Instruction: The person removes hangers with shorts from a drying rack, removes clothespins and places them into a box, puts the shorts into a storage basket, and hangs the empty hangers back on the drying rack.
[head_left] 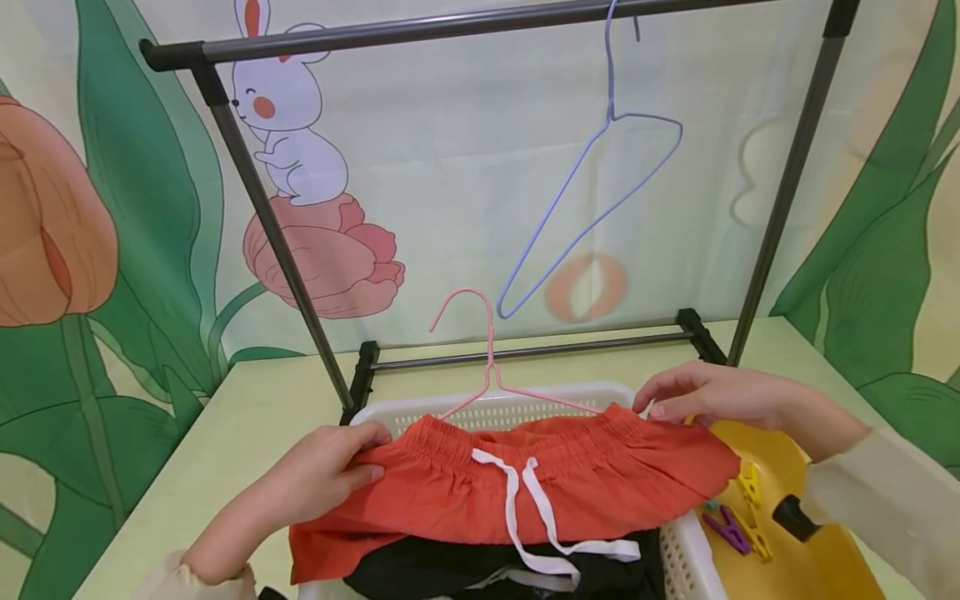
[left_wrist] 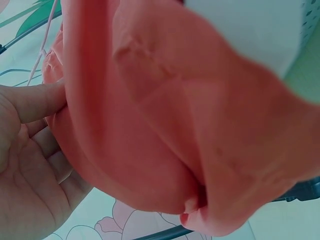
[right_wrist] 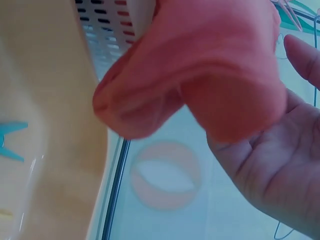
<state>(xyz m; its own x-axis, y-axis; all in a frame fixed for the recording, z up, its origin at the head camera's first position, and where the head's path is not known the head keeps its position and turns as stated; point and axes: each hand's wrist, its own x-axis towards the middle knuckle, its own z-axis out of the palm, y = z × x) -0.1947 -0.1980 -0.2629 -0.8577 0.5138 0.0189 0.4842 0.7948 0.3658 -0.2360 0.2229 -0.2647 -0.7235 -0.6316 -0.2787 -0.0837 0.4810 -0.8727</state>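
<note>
A pair of red-orange shorts (head_left: 450,492) with an elastic waist and white drawstring (head_left: 512,500) is spread over a white basket (head_left: 693,550). A pink wire hanger (head_left: 491,333) stands up from the waistband, its lower part hidden inside the shorts. My left hand (head_left: 330,467) pinches the shorts at their left side; the left wrist view shows the thumb (left_wrist: 42,102) on the cloth and the fingers behind it. On the other side, my right hand (head_left: 720,396) touches the shorts near the waistband. In the right wrist view its thumb (right_wrist: 302,57) is apart from the cloth.
Black clothing (head_left: 435,571) lies in the basket under the shorts. A dark metal rack (head_left: 420,29) stands behind, with a blue-purple hanger (head_left: 555,200) on its top bar. At the right, a yellow tray (head_left: 817,567) holds several clothespins (head_left: 727,529).
</note>
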